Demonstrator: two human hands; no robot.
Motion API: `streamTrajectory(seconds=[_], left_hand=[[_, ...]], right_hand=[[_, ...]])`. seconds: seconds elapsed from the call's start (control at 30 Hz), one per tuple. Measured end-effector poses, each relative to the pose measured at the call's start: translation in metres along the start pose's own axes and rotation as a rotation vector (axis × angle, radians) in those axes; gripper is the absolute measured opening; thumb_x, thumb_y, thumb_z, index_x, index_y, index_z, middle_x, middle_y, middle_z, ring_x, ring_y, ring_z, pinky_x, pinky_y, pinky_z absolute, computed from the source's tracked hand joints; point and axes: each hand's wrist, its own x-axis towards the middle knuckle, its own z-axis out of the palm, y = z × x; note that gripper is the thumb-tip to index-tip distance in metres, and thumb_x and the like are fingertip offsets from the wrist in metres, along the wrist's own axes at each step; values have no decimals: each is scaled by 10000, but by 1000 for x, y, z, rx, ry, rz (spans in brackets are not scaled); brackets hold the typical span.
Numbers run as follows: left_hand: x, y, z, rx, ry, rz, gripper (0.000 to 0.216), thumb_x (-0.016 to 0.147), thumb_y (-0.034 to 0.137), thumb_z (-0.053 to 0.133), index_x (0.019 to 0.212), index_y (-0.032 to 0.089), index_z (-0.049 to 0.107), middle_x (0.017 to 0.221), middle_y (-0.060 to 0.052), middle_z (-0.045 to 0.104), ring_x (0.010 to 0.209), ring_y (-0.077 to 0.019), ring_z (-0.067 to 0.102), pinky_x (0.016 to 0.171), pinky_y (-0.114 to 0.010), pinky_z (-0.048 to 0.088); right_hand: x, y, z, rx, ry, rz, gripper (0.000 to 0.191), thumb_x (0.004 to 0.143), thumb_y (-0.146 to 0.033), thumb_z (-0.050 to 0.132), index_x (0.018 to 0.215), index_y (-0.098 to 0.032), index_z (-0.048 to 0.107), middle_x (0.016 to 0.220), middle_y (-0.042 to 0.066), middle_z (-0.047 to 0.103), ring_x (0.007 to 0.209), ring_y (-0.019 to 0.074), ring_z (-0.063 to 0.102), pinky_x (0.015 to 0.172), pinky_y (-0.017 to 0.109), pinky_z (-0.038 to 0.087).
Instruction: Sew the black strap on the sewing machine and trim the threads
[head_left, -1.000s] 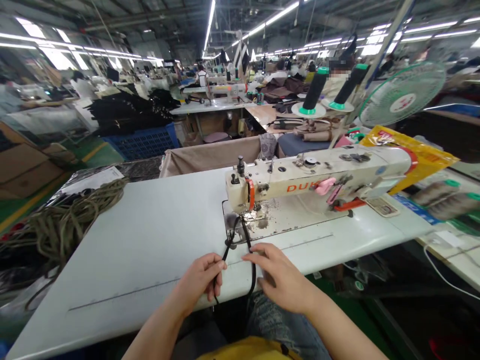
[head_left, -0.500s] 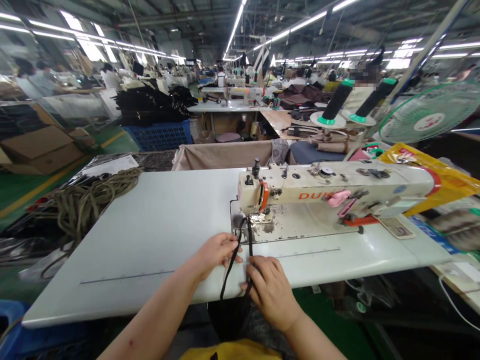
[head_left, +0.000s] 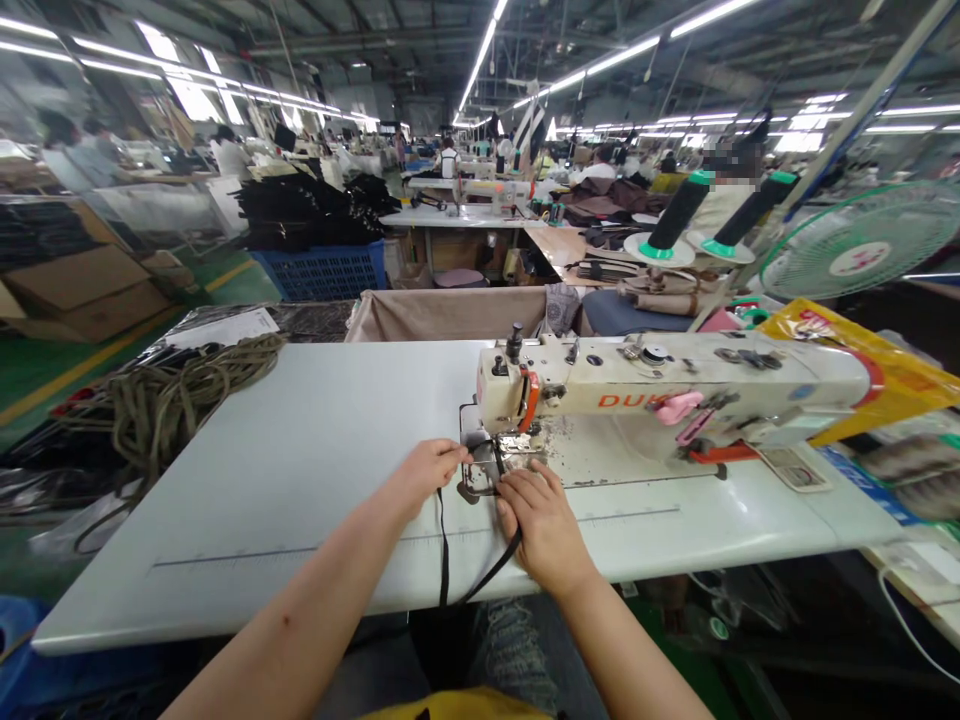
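Note:
A narrow black strap (head_left: 444,550) runs from beneath the head of the white sewing machine (head_left: 570,385) and hangs in a loop over the table's front edge. Left of the needle area, my left hand (head_left: 424,475) pinches one length of it between thumb and fingertips. My right hand (head_left: 544,525) lies just in front of the needle plate (head_left: 517,442), its fingers bent over the other length, which passes under the palm. The strap's end under the presser foot is too small to make out.
The pale table (head_left: 322,450) carries a printed ruler line along its front. Olive cords (head_left: 187,395) are heaped at its left edge. A fabric-lined bin (head_left: 442,315) stands behind it. A green fan (head_left: 859,245) and thread cones (head_left: 679,215) stand at the right.
My left hand has moved up and left, drawing its length of strap away from the other. My right hand has slid forward towards the needle plate. The strap's loop has spread wider.

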Motion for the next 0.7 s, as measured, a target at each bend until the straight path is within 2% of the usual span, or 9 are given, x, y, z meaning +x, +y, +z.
streamTrajectory(seconds=[0.3, 0.7], left_hand=[[14, 9, -3, -76, 46, 15, 489, 676, 548, 767, 880, 106, 718, 531, 90, 351, 465, -69, 263, 508, -261, 80], [11, 11, -15, -169, 69, 3, 480, 700, 496, 797, 950, 96, 704, 544, 97, 360, 443, -52, 233, 490, -253, 60]], right_hand=[[-4, -5, -7, 13, 10, -12, 229, 1069, -223, 519, 1163, -171, 721, 1136, 98, 768, 1114, 275, 668, 1168, 568, 415], [-3, -2, -2, -36, -44, 34, 313, 1068, -262, 528, 1310, -159, 699, 1305, 137, 723, 1241, 298, 640, 1182, 576, 433]])
